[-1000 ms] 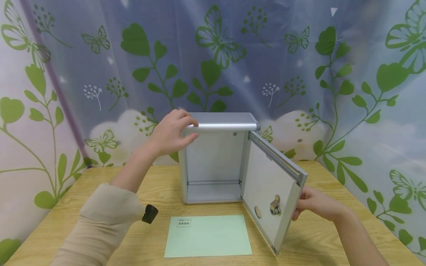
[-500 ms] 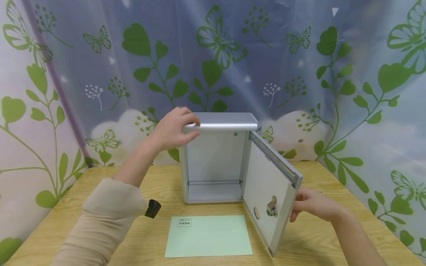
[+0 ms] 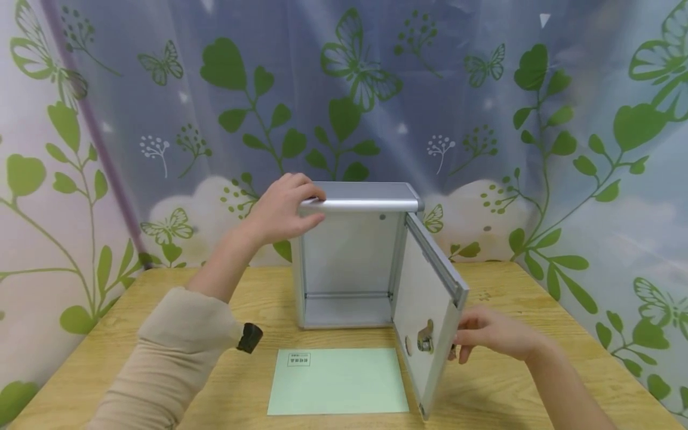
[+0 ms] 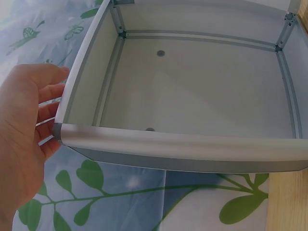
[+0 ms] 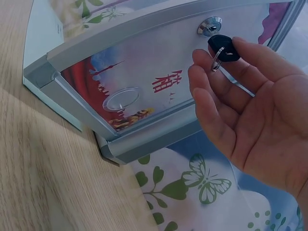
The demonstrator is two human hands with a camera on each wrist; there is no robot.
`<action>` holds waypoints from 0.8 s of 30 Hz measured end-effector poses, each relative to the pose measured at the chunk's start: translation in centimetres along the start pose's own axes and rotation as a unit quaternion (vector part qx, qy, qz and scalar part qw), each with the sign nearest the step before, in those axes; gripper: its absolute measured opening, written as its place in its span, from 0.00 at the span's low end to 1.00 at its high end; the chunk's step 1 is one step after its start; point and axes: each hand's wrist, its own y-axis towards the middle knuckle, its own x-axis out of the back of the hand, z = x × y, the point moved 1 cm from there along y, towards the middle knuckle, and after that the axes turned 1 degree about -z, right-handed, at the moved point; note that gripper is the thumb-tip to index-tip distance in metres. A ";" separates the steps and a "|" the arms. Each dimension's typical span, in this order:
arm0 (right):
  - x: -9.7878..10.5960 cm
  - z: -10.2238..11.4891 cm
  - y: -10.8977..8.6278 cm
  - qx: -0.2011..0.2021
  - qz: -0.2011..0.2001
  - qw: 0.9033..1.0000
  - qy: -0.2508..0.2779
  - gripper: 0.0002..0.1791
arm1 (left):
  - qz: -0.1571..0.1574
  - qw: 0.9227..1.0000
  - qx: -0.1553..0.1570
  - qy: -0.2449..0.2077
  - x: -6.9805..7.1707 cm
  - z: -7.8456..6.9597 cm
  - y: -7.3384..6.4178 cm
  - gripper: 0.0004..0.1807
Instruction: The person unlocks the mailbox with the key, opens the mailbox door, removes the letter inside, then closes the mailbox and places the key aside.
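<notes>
A silver-framed lockable box (image 3: 352,251) stands upright on the table, its white interior showing. Its door (image 3: 427,298) is hinged at the right and swung partway out. My left hand (image 3: 285,206) holds the box's top left corner, fingers over the top edge and thumb in front; the left wrist view shows this hand (image 4: 24,120) along that edge. On the door's outer face, my right hand (image 5: 255,91) pinches a black-headed key (image 5: 225,48) with a metal ring, set in the round lock (image 5: 210,26). From the head view, the door's frame partly covers the right hand (image 3: 484,331).
A pale green envelope (image 3: 338,382) with a small printed box lies flat in front of the box, left of the door's lower edge. Behind the wooden table (image 3: 242,382) hangs a curtain (image 3: 258,71) printed with leaves and butterflies.
The door has swung left, somewhat further toward the box, with my right hand moving along with it. The left hand stays at the box's corner, and the envelope lies as before.
</notes>
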 end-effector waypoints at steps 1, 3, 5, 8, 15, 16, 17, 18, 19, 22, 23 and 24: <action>-0.1 0.0 0.1 -0.002 0.002 1.000 -0.001 0.15 | 0.000 1.000 0.002 -0.002 0.0 0.0 0.0 0.13; -0.3 0.1 0.3 -0.005 0.007 1.000 -0.002 0.15 | 0.001 1.000 0.008 -0.005 0.0 -0.1 0.0 0.13; -0.6 0.2 0.5 -0.009 0.012 1.000 -0.009 0.14 | 0.003 1.000 0.016 -0.006 -0.1 -0.2 0.0 0.12; -0.9 0.3 0.8 -0.012 0.017 0.999 -0.026 0.14 | -0.001 1.000 0.028 -0.003 -0.2 -0.3 0.1 0.10; -1.6 0.9 1.6 -0.021 0.007 0.998 -0.060 0.13 | -0.019 0.999 0.050 0.005 -0.4 -0.7 0.4 0.07; -1.7 1.0 1.7 -0.024 0.004 0.998 -0.065 0.12 | -0.019 0.998 0.053 0.005 -0.4 -0.7 0.4 0.06; -1.8 1.0 1.9 -0.025 0.003 0.997 -0.068 0.12 | -0.018 0.998 0.055 0.004 -0.4 -0.7 0.4 0.06; -1.9 1.1 2.0 -0.025 0.002 0.997 -0.073 0.11 | -0.016 0.998 0.059 0.003 -0.4 -0.7 0.4 0.06; -2.0 1.1 2.2 -0.027 0.001 0.997 -0.077 0.11 | -0.014 0.998 0.062 0.003 -0.4 -0.7 0.5 0.06; -2.3 1.3 2.6 -0.029 0.000 0.995 -0.090 0.10 | -0.011 0.998 0.068 0.000 -0.3 -0.7 0.5 0.06; -2.4 1.3 2.8 -0.030 0.000 0.995 -0.093 0.10 | -0.009 0.998 0.070 0.000 -0.3 -0.7 0.6 0.06; -2.5 1.2 3.0 -0.031 -0.002 0.995 -0.099 0.10 | -0.008 0.997 0.070 -0.001 -0.2 -0.7 0.6 0.06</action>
